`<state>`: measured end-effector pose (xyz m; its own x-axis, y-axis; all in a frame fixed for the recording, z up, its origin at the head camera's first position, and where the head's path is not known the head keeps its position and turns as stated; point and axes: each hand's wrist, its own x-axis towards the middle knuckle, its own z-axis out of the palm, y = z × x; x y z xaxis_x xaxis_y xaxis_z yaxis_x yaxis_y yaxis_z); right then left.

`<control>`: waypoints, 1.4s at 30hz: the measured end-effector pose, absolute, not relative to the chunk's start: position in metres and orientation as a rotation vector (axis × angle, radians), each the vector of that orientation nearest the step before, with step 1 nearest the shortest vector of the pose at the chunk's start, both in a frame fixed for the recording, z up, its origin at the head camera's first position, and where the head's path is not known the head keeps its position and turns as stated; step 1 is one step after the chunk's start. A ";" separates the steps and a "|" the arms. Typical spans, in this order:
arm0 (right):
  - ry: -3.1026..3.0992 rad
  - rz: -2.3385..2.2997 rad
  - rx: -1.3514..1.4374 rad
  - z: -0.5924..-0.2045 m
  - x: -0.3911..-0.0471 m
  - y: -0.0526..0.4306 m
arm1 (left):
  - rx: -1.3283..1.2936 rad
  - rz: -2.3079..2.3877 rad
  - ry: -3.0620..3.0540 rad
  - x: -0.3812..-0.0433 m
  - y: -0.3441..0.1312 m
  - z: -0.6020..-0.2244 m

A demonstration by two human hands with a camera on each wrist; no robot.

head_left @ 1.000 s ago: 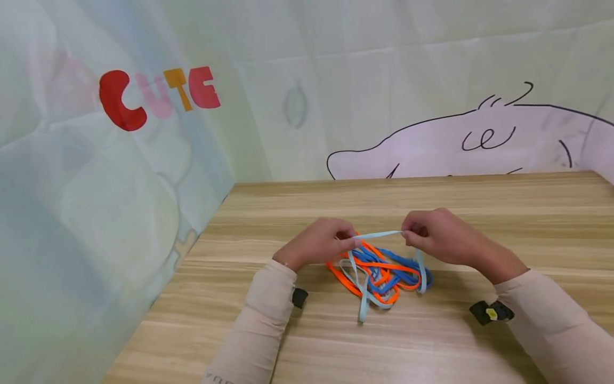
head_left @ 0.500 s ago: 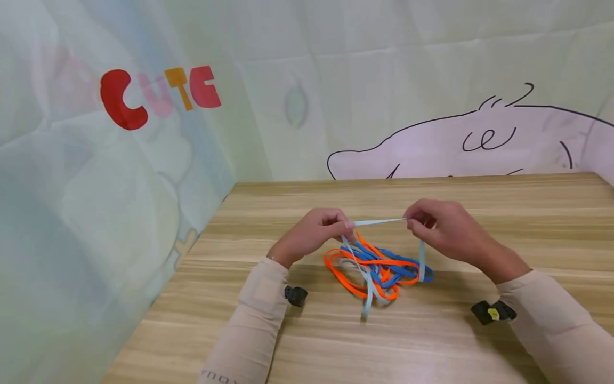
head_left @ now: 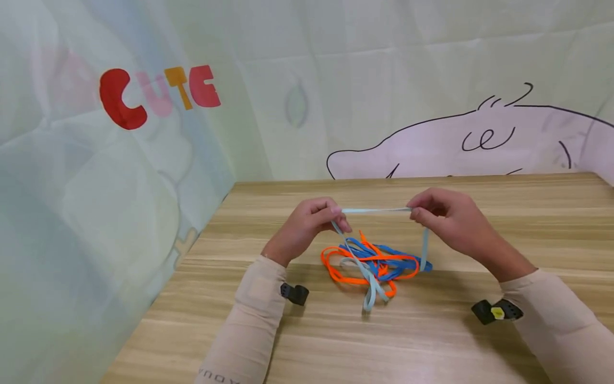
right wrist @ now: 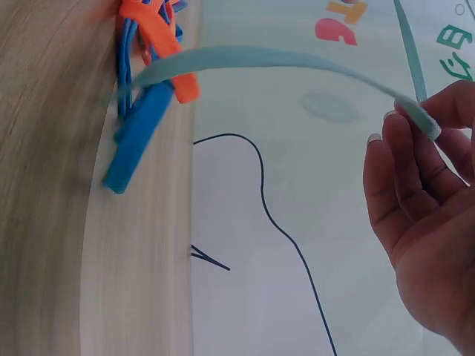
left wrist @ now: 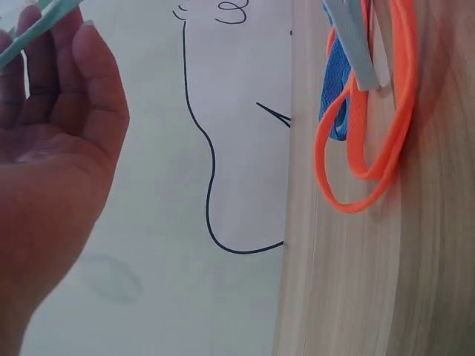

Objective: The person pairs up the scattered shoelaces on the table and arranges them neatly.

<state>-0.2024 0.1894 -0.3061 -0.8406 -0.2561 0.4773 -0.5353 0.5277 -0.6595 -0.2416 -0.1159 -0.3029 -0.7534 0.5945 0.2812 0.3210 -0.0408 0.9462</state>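
A pale blue flat shoelace (head_left: 376,210) is stretched level between my two hands, above the table. My left hand (head_left: 307,221) pinches it between thumb and fingers, and from there a length slants down to the pile. My right hand (head_left: 451,216) pinches the other end of the taut stretch; a piece of the lace hangs below it, also seen as a curved pale lace (right wrist: 260,58) in the right wrist view. Beneath lies a loose tangle of an orange shoelace (head_left: 331,272) and a blue shoelace (head_left: 398,250), with pale blue loops on top near the front.
The wood-grain table (head_left: 384,346) carries the tangle near its middle. A printed cloth backdrop (head_left: 268,106) rises behind its far edge and along the left side. Black straps (head_left: 295,293) sit at both wrists.
Both hands have risen and drawn slightly apart, lengthening the taut stretch of pale blue lace. The pale loops at the front have been pulled up a little, and the orange lace has shifted.
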 end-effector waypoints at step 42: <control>-2.210 1.598 0.475 -0.310 -0.214 0.207 | 0.997 2.262 1.613 -0.241 -0.130 -0.296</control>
